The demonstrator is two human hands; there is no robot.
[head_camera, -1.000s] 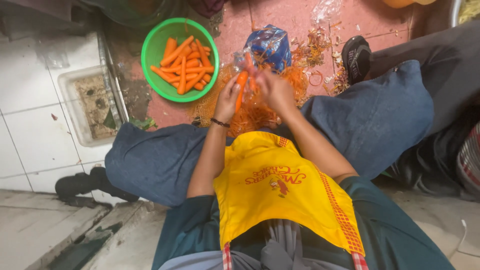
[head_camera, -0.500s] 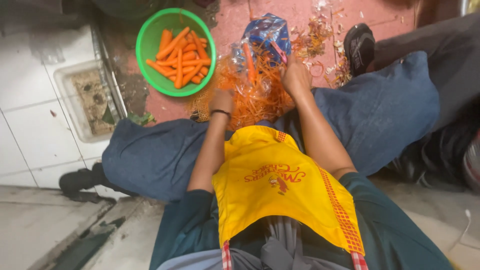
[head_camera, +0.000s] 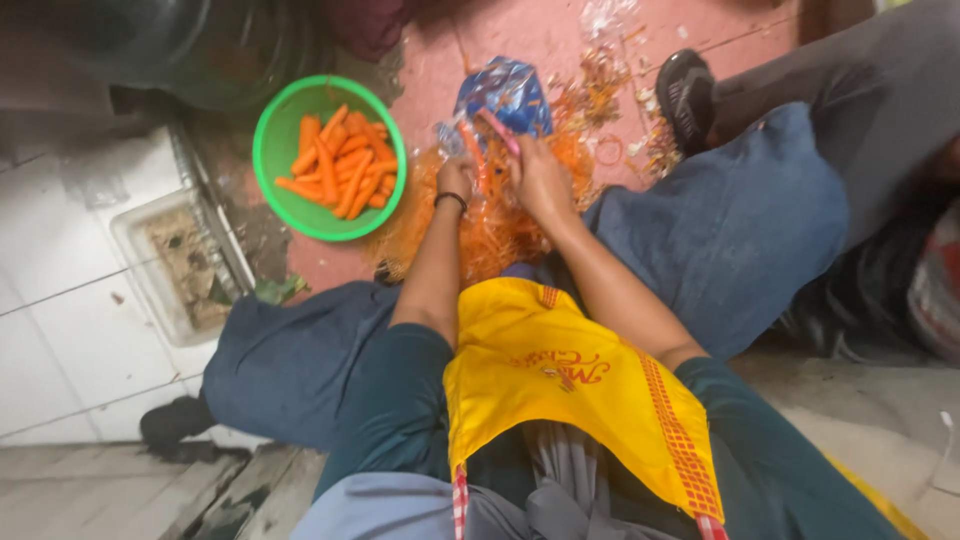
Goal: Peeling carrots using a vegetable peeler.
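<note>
Head view: peel-strewn pink floor [head_camera: 530,40], white tiles [head_camera: 60,350].

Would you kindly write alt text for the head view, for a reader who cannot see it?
Seen from above, a seated person in a yellow apron peels a carrot, left hand holding it, right hand working a pink peeler over a heap of orange peelings. A green bowl of peeled carrots sits to the left.

Orange carrot [head_camera: 472,150], slim, tilted upright, gripped between both hands at far centre. Pink-handled peeler [head_camera: 497,131] laid against its right side, partly hidden.
</note>
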